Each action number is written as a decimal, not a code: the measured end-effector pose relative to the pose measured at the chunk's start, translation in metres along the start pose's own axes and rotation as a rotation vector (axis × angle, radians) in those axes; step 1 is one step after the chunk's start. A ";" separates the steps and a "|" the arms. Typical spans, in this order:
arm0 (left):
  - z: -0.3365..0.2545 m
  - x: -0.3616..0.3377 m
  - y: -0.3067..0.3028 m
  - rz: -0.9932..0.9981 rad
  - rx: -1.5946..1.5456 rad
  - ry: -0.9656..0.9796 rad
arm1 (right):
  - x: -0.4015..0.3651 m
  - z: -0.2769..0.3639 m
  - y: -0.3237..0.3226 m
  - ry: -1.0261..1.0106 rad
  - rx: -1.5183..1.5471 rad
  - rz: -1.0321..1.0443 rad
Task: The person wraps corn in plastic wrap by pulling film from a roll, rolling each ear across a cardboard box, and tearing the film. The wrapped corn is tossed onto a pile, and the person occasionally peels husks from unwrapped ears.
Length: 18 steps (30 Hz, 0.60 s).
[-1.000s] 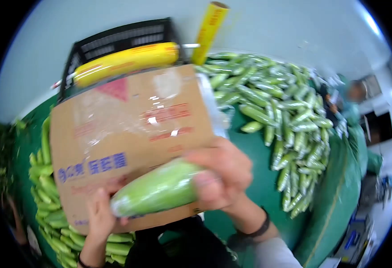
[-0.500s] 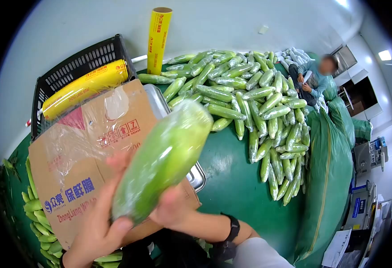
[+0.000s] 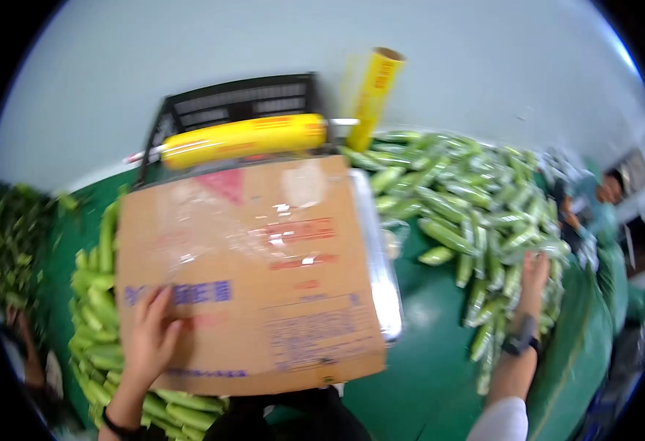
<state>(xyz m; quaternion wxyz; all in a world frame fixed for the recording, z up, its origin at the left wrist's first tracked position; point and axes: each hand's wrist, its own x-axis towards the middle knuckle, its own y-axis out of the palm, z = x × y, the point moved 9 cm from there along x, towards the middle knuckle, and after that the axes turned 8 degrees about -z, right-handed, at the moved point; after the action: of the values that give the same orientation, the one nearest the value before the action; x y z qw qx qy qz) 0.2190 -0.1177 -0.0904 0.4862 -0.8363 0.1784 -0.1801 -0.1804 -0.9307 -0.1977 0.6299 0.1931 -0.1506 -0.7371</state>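
Observation:
My left hand lies flat with fingers spread on the near left corner of a cardboard sheet that has cling film stretched over it. My right hand reaches out to the right, at the edge of a heap of film-wrapped green vegetables on the green table. Whether that hand holds anything is blurred. A yellow cling-film roll lies across the far edge of the cardboard.
A black plastic crate stands behind the roll, with a second yellow roll upright beside it. Unwrapped green vegetables pile at the left. A metal tray edge shows right of the cardboard. Another person sits far right.
The wrapped vegetable that both hands held is gone from them. My right hand has swung out to the heap on the right and my left hand has dropped onto the cardboard.

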 end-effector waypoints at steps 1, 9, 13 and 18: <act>0.003 -0.001 -0.002 -0.008 0.032 0.011 | -0.055 -0.007 0.054 0.105 0.031 0.162; 0.055 0.082 0.020 -0.123 0.018 0.144 | -0.558 -0.102 0.258 -0.876 -0.864 1.575; 0.074 0.089 0.022 -0.383 -0.024 0.406 | -0.554 -0.160 0.284 -0.174 -0.598 1.500; 0.205 0.047 0.002 -0.281 -0.328 -0.169 | -0.541 -0.117 0.269 -0.072 -0.599 1.494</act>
<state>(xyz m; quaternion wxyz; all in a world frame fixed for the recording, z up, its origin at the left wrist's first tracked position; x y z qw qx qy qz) 0.3568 0.0124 -0.1806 0.3270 -0.9329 0.0456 -0.1438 0.1806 -0.4381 -0.1242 0.9762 -0.1596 -0.0563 -0.1359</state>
